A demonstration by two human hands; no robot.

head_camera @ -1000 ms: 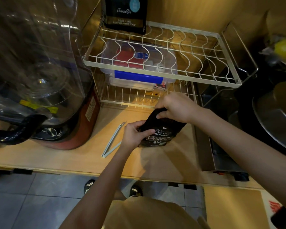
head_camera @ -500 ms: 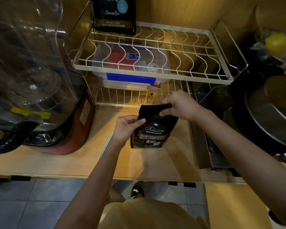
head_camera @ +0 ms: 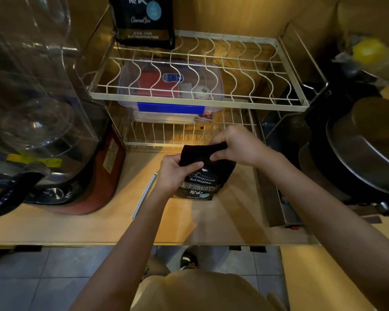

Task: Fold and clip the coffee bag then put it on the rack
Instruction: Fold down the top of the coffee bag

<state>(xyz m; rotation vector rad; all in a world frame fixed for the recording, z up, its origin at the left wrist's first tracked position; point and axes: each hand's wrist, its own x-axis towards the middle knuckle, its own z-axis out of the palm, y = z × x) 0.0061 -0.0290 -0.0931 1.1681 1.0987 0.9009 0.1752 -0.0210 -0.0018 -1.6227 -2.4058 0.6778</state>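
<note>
A small black coffee bag (head_camera: 202, 180) with white lettering stands on the wooden counter, just in front of the white wire rack (head_camera: 198, 102). My left hand (head_camera: 175, 171) pinches the bag's top left corner. My right hand (head_camera: 236, 147) grips the top right edge, which is bent over. A pale sealing clip (head_camera: 144, 196) lies on the counter to the left of my left wrist, partly hidden by it. A second, larger black coffee bag (head_camera: 144, 21) stands on the rack's top shelf at the back left.
A clear plastic box (head_camera: 171, 86) with a blue latch sits on the rack's lower shelf. A blender with a clear cover and red base (head_camera: 54, 135) stands at the left. Dark pans and a metal lid (head_camera: 364, 149) crowd the right. The counter's front edge (head_camera: 144, 243) runs below my forearms.
The bag has been tipped upright so its front label faces me, and both hands have shifted onto its top edge, bending it over. The view has moved slightly closer.
</note>
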